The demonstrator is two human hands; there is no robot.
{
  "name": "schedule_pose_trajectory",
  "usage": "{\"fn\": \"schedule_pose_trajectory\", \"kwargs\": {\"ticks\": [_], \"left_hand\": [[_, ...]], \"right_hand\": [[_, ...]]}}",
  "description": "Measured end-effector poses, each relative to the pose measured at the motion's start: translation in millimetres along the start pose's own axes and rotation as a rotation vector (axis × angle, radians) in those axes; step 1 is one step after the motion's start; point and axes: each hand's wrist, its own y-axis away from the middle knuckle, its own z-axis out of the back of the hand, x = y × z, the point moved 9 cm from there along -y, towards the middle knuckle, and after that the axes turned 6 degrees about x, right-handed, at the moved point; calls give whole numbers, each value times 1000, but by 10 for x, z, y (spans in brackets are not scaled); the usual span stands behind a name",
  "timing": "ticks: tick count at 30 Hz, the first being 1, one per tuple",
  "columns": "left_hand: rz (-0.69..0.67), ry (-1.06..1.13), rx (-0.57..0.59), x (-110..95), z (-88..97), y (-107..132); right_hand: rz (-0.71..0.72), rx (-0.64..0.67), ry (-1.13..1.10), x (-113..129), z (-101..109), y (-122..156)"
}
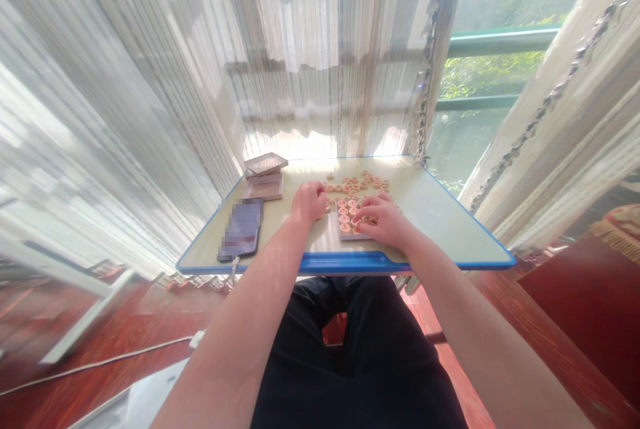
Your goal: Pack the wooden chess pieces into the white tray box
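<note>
A shallow box [350, 237] near the table's front edge holds rows of round wooden Chinese chess pieces [345, 219] with red characters. My right hand [384, 219] lies over the box's right part, fingers spread and bent, fingertips touching pieces there. It hides much of that side. Left of the box is my left hand [309, 202], its fingers curled inward by a few loose pieces [327, 205]. What those fingers hold, if anything, is hidden. Behind the box, more chess pieces [353, 185] lie scattered on the table.
An open empty box [265, 187] and another box part [267, 163] sit at the table's back left. A phone [243, 229] with a cable lies at the left. The table [440, 222] has a blue rim; striped curtains [300, 102] hang behind it.
</note>
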Motion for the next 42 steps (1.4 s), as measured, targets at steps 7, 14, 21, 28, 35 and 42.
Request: {"fn": "schedule_pose_trajectory", "kwargs": {"ticks": [7,14,21,28,35,42], "left_hand": [[24,21,30,7,5,4],[33,-6,-4,16,27,-1],[35,-22,12,7,35,1],[42,-48,38,0,14,3],[93,-52,-6,56,65,-7],[287,-16,-39,275,166,16]], "right_hand": [[3,91,-9,3,-75,4],[-32,106,-25,-27,-85,1],[-48,151,-42,-8,-98,-6],[-32,124,-37,-13,-94,-3],[-9,79,-27,10,-51,-1],[-6,95,-57,41,-32,-9]]}}
